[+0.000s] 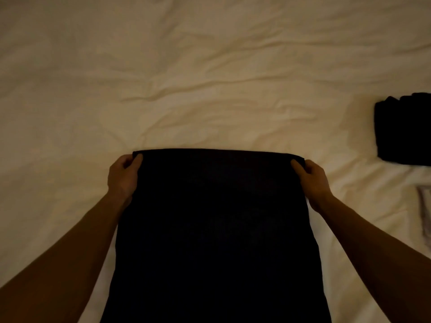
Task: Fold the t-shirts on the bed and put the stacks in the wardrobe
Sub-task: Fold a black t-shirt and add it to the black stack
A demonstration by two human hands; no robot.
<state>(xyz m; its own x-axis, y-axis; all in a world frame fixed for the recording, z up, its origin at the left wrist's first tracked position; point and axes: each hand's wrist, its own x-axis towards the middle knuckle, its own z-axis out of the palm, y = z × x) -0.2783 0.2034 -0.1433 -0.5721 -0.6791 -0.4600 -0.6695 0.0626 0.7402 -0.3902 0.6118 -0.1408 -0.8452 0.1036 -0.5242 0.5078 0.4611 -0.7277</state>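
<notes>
Left hand [124, 173]: at 9 o'clock of frame centre, thumb and fingers pinched on the far left corner of the shirt [217, 229]. Right hand [311, 174]: at 3 o'clock, pinched likewise on the far right corner. Hands well apart, one per corner, far edge drawn taut and straight between them.

Shirt: dark, spread as a long panel on the bed [210, 78]. Occupies frame centre down to 6 o'clock, near end cut off by the frame bottom. Long axis along the 12-to-6 line; far edge level, crossing 9 to 3. Sides roughly parallel, so sleeves probably already tucked in; collar and hem not distinguishable in the low light, so facing direction cannot be told.

Handling, as judged: light, soft, limp knit; no stiffness of its own, so sagging and creasing wherever unsupported. Not slippery, not fragile. Best hold at the two corners of one short edge, as now, with tension kept across the edge for a square fold. Some drag against the rumpled sheet likely.

Stack [403, 129]: dark folded garments at 3 o'clock, near the frame's right edge, well apart from the right hand. Pale folded item [424, 203] at 4 o'clock, mostly out of frame. Wardrobe not in view.
</notes>
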